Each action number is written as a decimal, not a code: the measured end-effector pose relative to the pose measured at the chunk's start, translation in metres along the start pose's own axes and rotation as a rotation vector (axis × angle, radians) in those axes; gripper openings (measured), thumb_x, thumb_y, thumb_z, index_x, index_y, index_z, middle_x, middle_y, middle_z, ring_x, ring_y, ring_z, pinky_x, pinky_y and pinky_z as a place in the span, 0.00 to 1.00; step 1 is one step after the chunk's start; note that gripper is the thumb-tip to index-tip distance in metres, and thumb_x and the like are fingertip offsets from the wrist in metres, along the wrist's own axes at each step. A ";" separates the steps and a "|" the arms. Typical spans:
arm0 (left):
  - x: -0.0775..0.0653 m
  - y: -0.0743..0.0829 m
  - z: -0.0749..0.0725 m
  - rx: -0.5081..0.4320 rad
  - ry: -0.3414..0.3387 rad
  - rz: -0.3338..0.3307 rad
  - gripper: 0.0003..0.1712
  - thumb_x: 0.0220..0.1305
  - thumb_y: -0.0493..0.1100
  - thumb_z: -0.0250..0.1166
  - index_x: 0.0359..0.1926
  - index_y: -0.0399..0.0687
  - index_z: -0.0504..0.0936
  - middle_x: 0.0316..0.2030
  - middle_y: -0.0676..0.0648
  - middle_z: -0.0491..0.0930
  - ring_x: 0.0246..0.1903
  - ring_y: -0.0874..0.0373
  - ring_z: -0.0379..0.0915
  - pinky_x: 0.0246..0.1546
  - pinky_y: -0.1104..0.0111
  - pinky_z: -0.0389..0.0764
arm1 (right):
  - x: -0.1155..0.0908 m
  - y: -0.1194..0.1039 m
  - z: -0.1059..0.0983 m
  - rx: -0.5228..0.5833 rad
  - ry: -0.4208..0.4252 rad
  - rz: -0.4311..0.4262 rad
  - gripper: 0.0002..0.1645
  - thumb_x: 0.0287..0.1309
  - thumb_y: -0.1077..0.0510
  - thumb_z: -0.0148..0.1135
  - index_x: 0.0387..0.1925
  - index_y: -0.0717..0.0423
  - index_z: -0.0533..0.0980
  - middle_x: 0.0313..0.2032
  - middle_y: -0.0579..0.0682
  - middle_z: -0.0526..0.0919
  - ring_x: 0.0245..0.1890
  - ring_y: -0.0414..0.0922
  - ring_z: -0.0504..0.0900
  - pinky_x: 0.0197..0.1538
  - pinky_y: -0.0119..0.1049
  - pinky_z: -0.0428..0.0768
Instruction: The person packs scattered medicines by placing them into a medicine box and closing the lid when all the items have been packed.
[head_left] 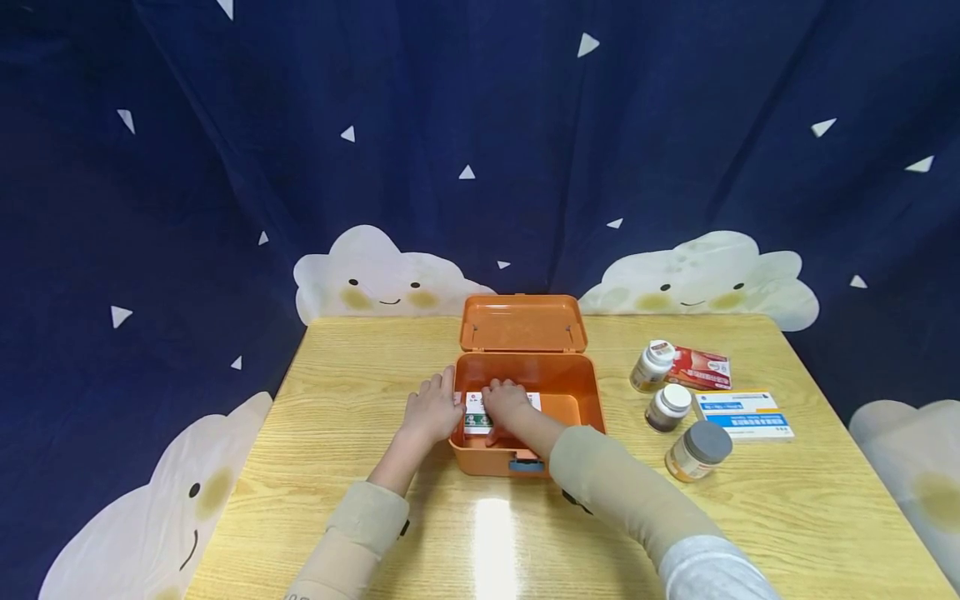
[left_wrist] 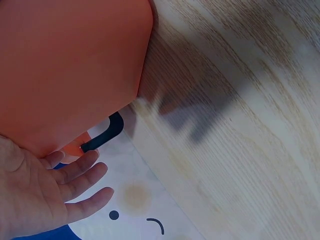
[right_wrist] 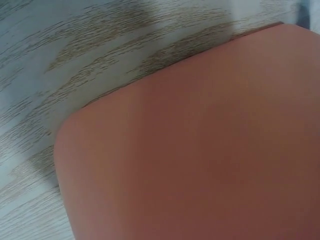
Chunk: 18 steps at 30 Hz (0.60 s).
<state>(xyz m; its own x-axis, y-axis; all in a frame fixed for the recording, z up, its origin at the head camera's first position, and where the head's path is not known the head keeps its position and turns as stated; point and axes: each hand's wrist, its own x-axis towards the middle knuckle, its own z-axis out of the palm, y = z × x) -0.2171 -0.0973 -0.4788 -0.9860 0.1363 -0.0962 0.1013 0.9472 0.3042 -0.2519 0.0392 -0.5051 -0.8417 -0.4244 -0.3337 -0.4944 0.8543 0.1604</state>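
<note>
Orange plastic forms the open box (head_left: 480, 461) on the wooden tabletop (head_left: 360, 358). The left hand (head_left: 433, 410), fingers loosely spread, is at its left rim. Inside, the right hand (head_left: 512, 407) lies over a white carton (head_left: 476, 405); whether it pinches this, I cannot tell. Three bottles (head_left: 666, 409) stand to the right.

White glare streaks the bright tabletop (head_left: 360, 358); right wrist view dim, soft
</note>
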 end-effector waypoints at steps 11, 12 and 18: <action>0.000 -0.001 0.001 0.003 0.000 -0.003 0.35 0.62 0.49 0.53 0.66 0.41 0.55 0.54 0.38 0.68 0.54 0.43 0.64 0.49 0.48 0.67 | 0.000 0.003 -0.003 0.041 -0.039 0.013 0.51 0.29 0.29 0.68 0.52 0.55 0.69 0.44 0.52 0.70 0.44 0.50 0.71 0.45 0.44 0.73; 0.000 -0.001 0.002 0.004 0.000 -0.004 0.35 0.62 0.49 0.53 0.66 0.41 0.55 0.54 0.38 0.68 0.54 0.43 0.64 0.49 0.48 0.66 | -0.001 0.004 -0.003 0.048 -0.042 0.015 0.50 0.30 0.29 0.69 0.53 0.55 0.69 0.45 0.52 0.70 0.44 0.50 0.71 0.45 0.44 0.72; 0.001 -0.001 0.001 0.000 0.001 -0.003 0.36 0.61 0.49 0.54 0.66 0.41 0.55 0.54 0.38 0.68 0.54 0.43 0.64 0.49 0.48 0.66 | -0.005 0.008 -0.008 0.059 -0.054 0.002 0.45 0.40 0.34 0.67 0.57 0.51 0.68 0.51 0.51 0.71 0.49 0.50 0.71 0.48 0.45 0.72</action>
<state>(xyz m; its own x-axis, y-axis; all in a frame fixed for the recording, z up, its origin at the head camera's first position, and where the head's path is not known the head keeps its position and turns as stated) -0.2176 -0.0977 -0.4805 -0.9864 0.1333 -0.0963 0.0985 0.9477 0.3034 -0.2530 0.0455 -0.4945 -0.8289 -0.4075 -0.3833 -0.4777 0.8721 0.1061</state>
